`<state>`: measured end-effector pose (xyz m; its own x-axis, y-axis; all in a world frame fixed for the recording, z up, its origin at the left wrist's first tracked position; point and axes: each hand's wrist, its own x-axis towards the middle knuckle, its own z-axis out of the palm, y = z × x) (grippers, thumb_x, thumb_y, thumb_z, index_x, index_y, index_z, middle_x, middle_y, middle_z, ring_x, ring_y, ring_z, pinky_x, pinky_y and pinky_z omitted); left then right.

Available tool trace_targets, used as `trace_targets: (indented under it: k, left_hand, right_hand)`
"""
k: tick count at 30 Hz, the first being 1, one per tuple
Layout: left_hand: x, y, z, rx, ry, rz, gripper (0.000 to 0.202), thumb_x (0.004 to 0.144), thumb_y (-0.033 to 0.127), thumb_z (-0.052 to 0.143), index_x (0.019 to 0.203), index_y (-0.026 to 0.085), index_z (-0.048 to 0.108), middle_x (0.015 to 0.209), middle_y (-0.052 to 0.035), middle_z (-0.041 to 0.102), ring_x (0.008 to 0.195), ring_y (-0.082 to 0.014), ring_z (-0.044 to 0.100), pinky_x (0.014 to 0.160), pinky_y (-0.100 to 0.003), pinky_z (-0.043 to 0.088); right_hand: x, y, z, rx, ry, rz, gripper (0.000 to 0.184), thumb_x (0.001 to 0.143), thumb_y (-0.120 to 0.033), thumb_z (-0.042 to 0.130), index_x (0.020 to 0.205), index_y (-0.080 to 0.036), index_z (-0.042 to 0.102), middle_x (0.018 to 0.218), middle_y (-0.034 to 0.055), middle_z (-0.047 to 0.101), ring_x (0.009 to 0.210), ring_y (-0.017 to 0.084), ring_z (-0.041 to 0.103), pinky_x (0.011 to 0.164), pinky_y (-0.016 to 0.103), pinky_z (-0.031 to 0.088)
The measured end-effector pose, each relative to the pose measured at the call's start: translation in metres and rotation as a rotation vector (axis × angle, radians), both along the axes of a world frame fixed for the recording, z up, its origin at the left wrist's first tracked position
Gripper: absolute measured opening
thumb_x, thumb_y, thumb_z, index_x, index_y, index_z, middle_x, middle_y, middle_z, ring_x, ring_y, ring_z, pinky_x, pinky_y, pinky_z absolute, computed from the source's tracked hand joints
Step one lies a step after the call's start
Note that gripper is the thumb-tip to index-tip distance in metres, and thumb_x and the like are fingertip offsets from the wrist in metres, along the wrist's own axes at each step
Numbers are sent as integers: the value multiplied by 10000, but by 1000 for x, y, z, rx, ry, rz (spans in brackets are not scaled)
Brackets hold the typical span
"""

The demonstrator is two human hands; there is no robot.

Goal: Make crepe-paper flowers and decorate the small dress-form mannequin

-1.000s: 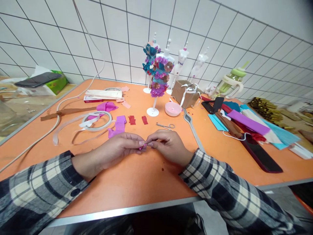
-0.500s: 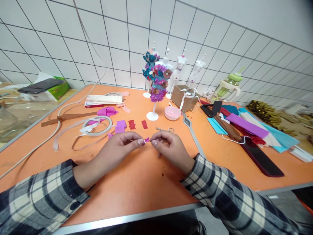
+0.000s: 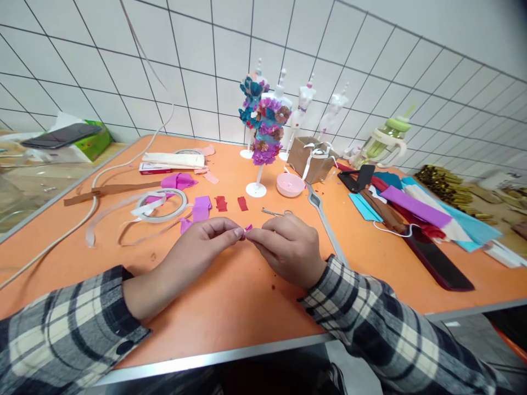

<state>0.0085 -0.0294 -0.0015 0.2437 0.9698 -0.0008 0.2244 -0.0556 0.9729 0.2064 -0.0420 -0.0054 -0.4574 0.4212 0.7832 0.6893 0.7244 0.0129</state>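
Note:
A tiny piece of magenta crepe paper (image 3: pixel 248 227) is pinched between my hands, above the orange table. My left hand (image 3: pixel 201 247) grips it between thumb and forefinger. From the other side, my right hand (image 3: pixel 290 247) is closed with its fingertips at the same piece; the fingers partly cover it. Just beyond my hands lie purple paper squares (image 3: pixel 201 208), two small red paper pieces (image 3: pixel 221 204) and a pair of small scissors (image 3: pixel 276 212). Further back stands a mini dress form (image 3: pixel 267 131) covered in purple, blue and brown paper flowers.
A pink bowl (image 3: pixel 290 185) and a brown box (image 3: pixel 312 159) stand behind the scissors. On the left lie a tape roll (image 3: pixel 184 206) and a cable (image 3: pixel 95 203). Folded crepe paper (image 3: pixel 415 208) and a dark phone (image 3: pixel 440 260) lie on the right, near a green-lidded bottle (image 3: pixel 382 144).
My right hand has turned and moved slightly left, so its fingertips now meet my left fingertips at the paper. The view has shifted slightly.

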Motion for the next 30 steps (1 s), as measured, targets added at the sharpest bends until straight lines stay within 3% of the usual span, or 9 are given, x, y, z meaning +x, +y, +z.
trace_targets:
  k: [8,14,17,19,22,24,26,28,30]
  left_hand:
    - [1,-2,-3,-13,-67,13,229,760,435,724,756,208,750,786,-24,766,793,-210,675,760,-311,506]
    - [2,-4,-1,20,-68,15,225,776,429,702,755,208,734,775,-12,753,786,-201,681,752,-303,515]
    - [4,-7,1,148,39,11,197,807,381,657,744,206,720,759,-7,756,741,-194,684,713,-294,529]
    - [4,-8,2,354,160,28,167,832,320,629,746,205,713,767,-9,761,722,-188,688,702,-292,535]
    - [-2,-5,3,822,355,58,119,864,231,623,790,207,714,819,-22,776,761,-188,703,747,-309,533]
    - [-10,1,5,1135,472,34,70,870,199,653,840,215,714,851,-28,790,788,-196,712,761,-326,527]
    - [-18,7,7,1383,569,-37,83,843,193,711,913,237,715,912,-25,805,826,-210,718,753,-332,526]
    - [-23,11,8,1479,590,-95,145,829,183,730,954,254,711,908,-8,808,835,-206,719,761,-325,528]
    - [-23,12,8,1363,562,-62,78,841,194,708,903,241,710,880,-10,802,815,-200,715,780,-328,529]
  right_hand:
    - [-1,1,-2,97,-126,-81,130,952,-220,583,896,-209,699,728,4,665,676,139,559,615,311,376]
    - [-2,0,1,86,-152,-122,177,947,-214,552,806,-219,660,746,5,667,686,135,563,598,319,356]
    - [-5,-1,0,67,-138,-120,193,929,-232,546,763,-218,644,719,7,649,671,136,552,592,313,352]
    - [-11,-2,0,-20,-20,-110,144,889,-224,564,771,-210,645,733,11,642,679,136,554,601,298,369]
    - [-23,-4,0,-392,394,-85,45,786,-218,610,754,-198,634,717,1,594,661,127,541,600,268,405]
    - [-31,-6,2,-804,732,-22,69,751,-260,617,729,-195,609,659,-24,530,576,107,489,528,247,397]
    - [-35,-7,4,-1254,1034,134,132,743,-318,619,723,-194,577,609,-57,452,469,73,375,431,219,336]
    - [-34,-7,7,-1627,1212,343,178,731,-346,642,742,-186,564,615,-79,420,419,39,256,381,193,285]
    - [-28,-5,7,-1774,1235,495,219,727,-366,670,805,-174,599,666,-78,452,417,23,221,376,182,310]
